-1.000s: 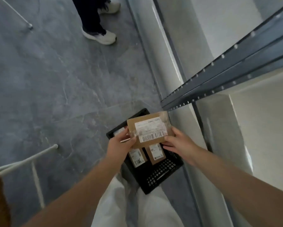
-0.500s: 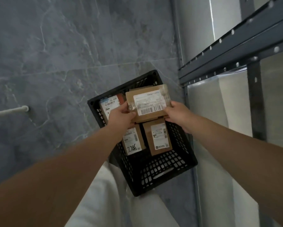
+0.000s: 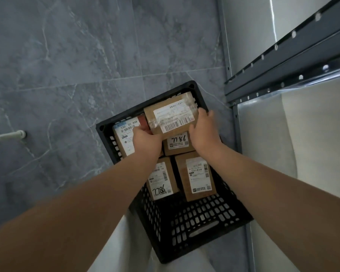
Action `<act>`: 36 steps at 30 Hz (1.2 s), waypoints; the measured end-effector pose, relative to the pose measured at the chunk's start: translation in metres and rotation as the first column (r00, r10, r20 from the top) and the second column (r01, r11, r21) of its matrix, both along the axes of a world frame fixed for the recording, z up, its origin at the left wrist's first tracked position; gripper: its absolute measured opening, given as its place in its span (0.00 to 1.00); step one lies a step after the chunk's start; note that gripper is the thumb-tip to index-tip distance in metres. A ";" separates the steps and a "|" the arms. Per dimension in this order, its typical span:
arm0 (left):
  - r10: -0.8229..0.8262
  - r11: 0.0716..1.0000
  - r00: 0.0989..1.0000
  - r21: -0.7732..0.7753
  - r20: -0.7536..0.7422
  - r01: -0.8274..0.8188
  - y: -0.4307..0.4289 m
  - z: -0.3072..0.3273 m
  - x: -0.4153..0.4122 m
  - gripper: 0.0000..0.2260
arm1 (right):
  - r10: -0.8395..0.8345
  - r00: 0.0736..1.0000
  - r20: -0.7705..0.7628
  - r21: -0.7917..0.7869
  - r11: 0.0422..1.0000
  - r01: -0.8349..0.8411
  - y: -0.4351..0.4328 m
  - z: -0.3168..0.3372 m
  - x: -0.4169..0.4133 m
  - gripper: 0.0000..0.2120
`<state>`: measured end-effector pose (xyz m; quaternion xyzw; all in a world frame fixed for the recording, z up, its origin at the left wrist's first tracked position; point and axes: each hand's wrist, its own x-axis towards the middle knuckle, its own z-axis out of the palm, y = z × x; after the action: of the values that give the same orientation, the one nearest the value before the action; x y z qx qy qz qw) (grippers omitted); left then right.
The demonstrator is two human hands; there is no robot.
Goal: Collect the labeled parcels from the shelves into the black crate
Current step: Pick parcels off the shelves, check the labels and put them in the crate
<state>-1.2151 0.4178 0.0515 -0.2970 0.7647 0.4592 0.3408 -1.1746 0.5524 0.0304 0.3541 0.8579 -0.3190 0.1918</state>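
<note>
A black plastic crate [image 3: 202, 228] stands on the grey floor below me. Both hands hold a brown labeled parcel [image 3: 171, 114] inside the crate's far end. My left hand [image 3: 146, 140] grips its near left corner and my right hand [image 3: 203, 132] its right side. Under and around it lie several more labeled parcels: one marked 7786 [image 3: 178, 144], a second 7786 parcel [image 3: 161, 179], a brown one with a white label [image 3: 196, 175] and a white-labeled one [image 3: 124, 134] at the left wall.
A dark metal shelf frame [image 3: 283, 61] with pale panels runs along the right, close to the crate. A white tube end [image 3: 18, 134] pokes in at the left. My white trousers [image 3: 118, 252] show at the bottom. Grey tiled floor [image 3: 76, 55] spreads to the left.
Both hands have lowered the parcel from above the crate down into its far end. The view has closed in on the crate.
</note>
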 end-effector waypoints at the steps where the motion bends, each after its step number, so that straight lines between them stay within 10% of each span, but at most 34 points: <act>1: -0.023 1.000 0.999 -0.007 0.024 0.023 0.000 0.000 0.002 0.19 | 0.057 0.998 0.024 -0.021 0.998 -0.056 -0.002 0.000 0.002 0.30; 8: -0.205 0.978 0.964 0.077 0.167 0.195 -0.002 0.018 0.007 0.13 | 0.335 0.926 0.175 -0.194 0.934 -0.301 0.010 0.027 0.010 0.49; 16: -0.342 0.939 0.940 0.037 0.011 0.341 0.015 0.125 -0.007 0.19 | 0.338 0.921 0.195 -0.284 0.918 -0.277 0.047 0.141 -0.004 0.41; 23: -0.528 0.834 0.777 -0.038 -0.342 0.550 0.066 0.318 -0.065 0.21 | 0.214 0.975 -0.057 -0.031 0.976 -0.216 0.085 0.338 -0.060 0.40; 31: -0.504 0.773 0.245 -0.306 -0.828 0.556 0.110 0.583 -0.091 0.22 | 0.327 0.876 -0.354 0.433 0.888 -0.156 0.100 0.621 -0.060 0.40; 36: -0.501 0.748 -0.168 -0.523 -0.849 0.408 0.096 0.716 -0.071 0.24 | 0.422 0.828 -0.370 0.610 0.782 -0.126 0.089 0.743 -0.019 0.39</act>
<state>-1.2865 0.5139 0.7677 0.3783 0.8441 0.3504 -0.1469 -1.1938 0.6409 0.7736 0.1689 0.9758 -0.0986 -0.0979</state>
